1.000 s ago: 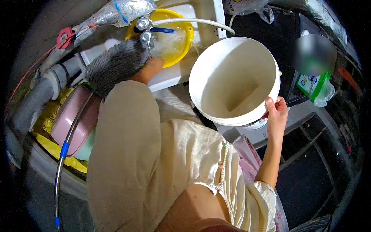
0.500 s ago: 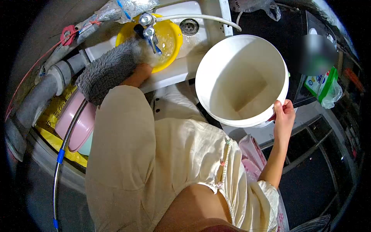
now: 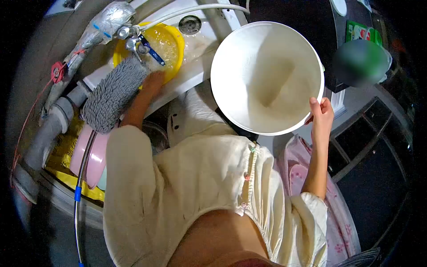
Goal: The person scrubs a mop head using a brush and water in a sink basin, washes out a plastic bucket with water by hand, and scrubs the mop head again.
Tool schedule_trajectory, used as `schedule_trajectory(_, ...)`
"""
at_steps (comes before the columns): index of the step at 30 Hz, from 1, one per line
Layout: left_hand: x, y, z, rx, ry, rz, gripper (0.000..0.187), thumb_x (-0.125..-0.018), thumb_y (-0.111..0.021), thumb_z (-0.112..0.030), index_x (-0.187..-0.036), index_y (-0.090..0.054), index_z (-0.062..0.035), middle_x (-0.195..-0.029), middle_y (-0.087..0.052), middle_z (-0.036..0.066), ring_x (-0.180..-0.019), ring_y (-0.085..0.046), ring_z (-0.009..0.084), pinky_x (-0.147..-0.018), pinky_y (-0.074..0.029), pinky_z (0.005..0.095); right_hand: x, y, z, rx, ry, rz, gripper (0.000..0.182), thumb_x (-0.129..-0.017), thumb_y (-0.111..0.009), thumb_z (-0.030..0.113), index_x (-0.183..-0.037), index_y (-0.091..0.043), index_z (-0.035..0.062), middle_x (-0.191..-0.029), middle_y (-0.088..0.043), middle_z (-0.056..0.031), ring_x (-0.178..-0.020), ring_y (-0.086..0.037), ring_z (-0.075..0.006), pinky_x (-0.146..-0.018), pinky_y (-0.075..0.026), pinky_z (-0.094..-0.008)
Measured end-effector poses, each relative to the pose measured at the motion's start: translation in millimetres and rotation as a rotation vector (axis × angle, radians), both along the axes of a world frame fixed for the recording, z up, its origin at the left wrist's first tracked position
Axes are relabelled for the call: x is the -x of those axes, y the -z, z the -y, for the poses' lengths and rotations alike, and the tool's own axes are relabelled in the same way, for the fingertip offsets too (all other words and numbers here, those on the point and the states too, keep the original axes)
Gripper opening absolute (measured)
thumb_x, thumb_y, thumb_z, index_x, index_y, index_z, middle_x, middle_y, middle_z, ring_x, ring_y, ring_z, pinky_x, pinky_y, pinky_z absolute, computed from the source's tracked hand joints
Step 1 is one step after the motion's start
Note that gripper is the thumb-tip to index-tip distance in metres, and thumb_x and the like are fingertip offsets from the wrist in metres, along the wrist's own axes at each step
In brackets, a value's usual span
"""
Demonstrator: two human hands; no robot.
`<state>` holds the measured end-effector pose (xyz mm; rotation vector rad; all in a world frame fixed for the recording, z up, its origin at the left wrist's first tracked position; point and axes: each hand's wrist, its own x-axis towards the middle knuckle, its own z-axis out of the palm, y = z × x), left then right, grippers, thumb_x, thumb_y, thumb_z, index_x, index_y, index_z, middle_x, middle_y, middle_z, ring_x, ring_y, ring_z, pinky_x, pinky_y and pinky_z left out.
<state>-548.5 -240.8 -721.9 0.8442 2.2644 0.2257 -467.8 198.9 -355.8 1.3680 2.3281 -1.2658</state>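
Note:
My right hand (image 3: pixel 321 111) grips the rim of a large white bucket (image 3: pixel 229 80), thumb over the edge. The bucket leans with its mouth toward me; greyish, cloudy tones inside could be water or shadow. My left hand (image 3: pixel 153 81) is at the near rim of a yellow basin (image 3: pixel 179 49) in the sink, its fingers mostly hidden in shadow. Bubbly water (image 3: pixel 167 42) shows in the basin, under a metal tap (image 3: pixel 133 42) with a blue strip beside it. A fluffy grey duster-like head (image 3: pixel 113 95) on a metal rod lies beside my left forearm.
The white sink (image 3: pixel 207 38) has a round drain (image 3: pixel 190 25). Grey pipes (image 3: pixel 62 113) run along the left wall. Below them sit a pink basin (image 3: pixel 91 151) and yellow packaging (image 3: pixel 66 178). A dark counter (image 3: pixel 289 18) and a green packet (image 3: pixel 356 31) are at right.
The view has shifted, moving the sink leftward in the picture. The bucket has shifted up and left in view, still held by my right hand. The grey fluffy head sits lower.

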Motion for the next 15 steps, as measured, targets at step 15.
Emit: schedule_trajectory(15, 21, -277, -171, -0.72, -0.837, 1.0, 0.054, -0.082, -0.067, -0.029, -0.126, -0.048, -0.0053, -0.107, -0.062, 0.002, -0.097, -0.057, 0.0117, -0.077, -0.047, 0.0285, -62, -72, -51, 0.083, 0.059, -0.389, 0.026, -0.087, -0.059, 0.028, -0.091, -0.056, 0.0018, -0.081, -0.058, -0.0018, -0.065, -0.05, -0.0056, -0.059, -0.04, -0.0207)
